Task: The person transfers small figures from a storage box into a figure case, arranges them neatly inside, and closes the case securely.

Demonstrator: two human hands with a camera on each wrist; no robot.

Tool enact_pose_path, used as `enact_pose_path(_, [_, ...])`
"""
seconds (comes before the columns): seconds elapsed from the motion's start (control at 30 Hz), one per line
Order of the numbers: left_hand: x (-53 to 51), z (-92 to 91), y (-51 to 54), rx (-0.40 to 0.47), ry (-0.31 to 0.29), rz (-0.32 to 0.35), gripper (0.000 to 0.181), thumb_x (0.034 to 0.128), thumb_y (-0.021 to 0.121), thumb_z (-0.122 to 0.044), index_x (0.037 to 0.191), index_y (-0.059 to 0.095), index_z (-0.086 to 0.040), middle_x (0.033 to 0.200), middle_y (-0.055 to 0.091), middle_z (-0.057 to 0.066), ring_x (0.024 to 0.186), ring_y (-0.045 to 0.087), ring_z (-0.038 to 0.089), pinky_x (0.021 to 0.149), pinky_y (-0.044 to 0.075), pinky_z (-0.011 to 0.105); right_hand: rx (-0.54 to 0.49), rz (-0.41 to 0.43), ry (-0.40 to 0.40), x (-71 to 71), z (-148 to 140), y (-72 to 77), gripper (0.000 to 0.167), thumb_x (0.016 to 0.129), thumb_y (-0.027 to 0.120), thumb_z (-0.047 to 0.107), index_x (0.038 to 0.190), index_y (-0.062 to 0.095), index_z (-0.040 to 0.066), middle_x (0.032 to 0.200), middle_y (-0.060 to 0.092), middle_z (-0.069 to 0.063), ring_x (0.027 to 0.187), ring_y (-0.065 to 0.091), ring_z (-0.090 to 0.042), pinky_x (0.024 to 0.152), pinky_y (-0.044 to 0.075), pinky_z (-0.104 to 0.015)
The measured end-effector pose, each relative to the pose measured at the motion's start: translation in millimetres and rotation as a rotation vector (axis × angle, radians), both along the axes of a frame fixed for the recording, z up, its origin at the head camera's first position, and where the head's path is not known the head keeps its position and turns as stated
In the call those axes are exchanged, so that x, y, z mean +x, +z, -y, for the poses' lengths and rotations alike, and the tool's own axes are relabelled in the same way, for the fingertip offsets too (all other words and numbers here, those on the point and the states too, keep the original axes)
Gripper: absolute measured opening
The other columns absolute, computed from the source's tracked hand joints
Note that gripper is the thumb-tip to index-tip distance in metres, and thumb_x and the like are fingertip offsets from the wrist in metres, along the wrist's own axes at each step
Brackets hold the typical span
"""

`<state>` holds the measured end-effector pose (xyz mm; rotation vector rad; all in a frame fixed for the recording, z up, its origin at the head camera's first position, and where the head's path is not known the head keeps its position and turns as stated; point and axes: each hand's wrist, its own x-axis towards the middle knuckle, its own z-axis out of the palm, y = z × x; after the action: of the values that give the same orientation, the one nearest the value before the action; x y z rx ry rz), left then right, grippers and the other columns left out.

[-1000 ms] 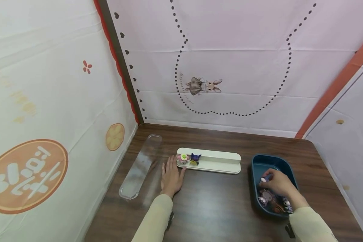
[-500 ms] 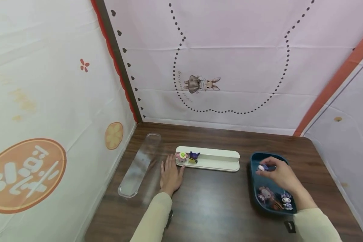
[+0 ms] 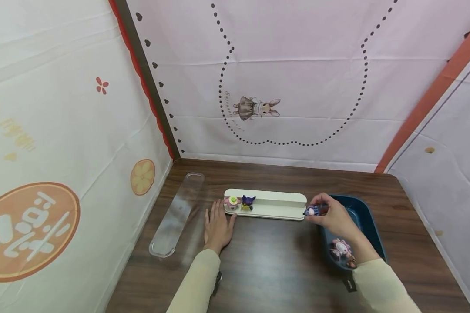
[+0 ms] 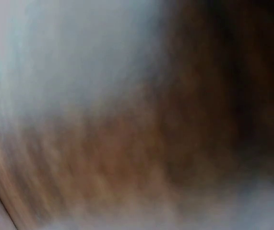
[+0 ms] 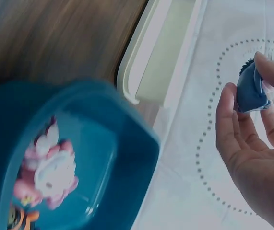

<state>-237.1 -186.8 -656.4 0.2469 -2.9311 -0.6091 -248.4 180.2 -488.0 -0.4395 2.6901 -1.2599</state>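
Between thumb and fingers, my right hand (image 3: 334, 217) pinches a small blue figurine (image 5: 252, 90) near the right end of a long cream tray (image 3: 276, 209). A pink figurine (image 3: 232, 202) and a purple figurine (image 3: 248, 203) stand side by side at the tray's left end. My left hand (image 3: 218, 228) lies flat on the table, its fingertips beside that end. Under my right wrist is a dark teal bin (image 5: 127, 143) with a pink-and-white figurine (image 5: 53, 175) and an orange striped figurine (image 5: 21, 218) inside. The left wrist view is too blurred to read.
A clear plastic cover (image 3: 176, 215) lies lengthwise at the left of the brown wooden table (image 3: 266, 265). White printed cloth (image 3: 297, 87) hangs behind the table and along both sides.
My right hand has lifted the blue figurine out of the teal bin and carried it left to the tray's right end. My left hand stays in place.
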Motion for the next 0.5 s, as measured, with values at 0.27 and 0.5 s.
enact_pose_path(0.27, [-1.5,-1.3,-4.8,0.003,-0.011,-0.024,0.079,0.1074,0.041,-0.056,0.165,0.019,-0.007,0.172,0.023,0.013,0.162,0.013,0.028,0.132,0.002,0.056,0.035,-0.047,0.047,-0.8,23,-5.4,0.037,0.091,0.081,0.026,0.124,0.073,0.012,0.117,0.064,-0.011,0.105,0.069,-0.027,0.085,0.061,-0.039])
enact_pose_path(0.5, [-3.1,0.3,-9.6,-0.03,-0.001,-0.028,0.08,0.1072,0.039,-0.059,0.165,0.019,-0.008,0.172,0.024,0.012,0.162,0.013,0.027,0.132,0.003,0.055,0.008,-0.048,0.027,-3.9,42,-11.0,0.024,0.089,0.083,0.027,0.109,0.076,0.016,0.111,0.07,-0.009,0.098,0.069,-0.025,0.075,0.059,-0.031])
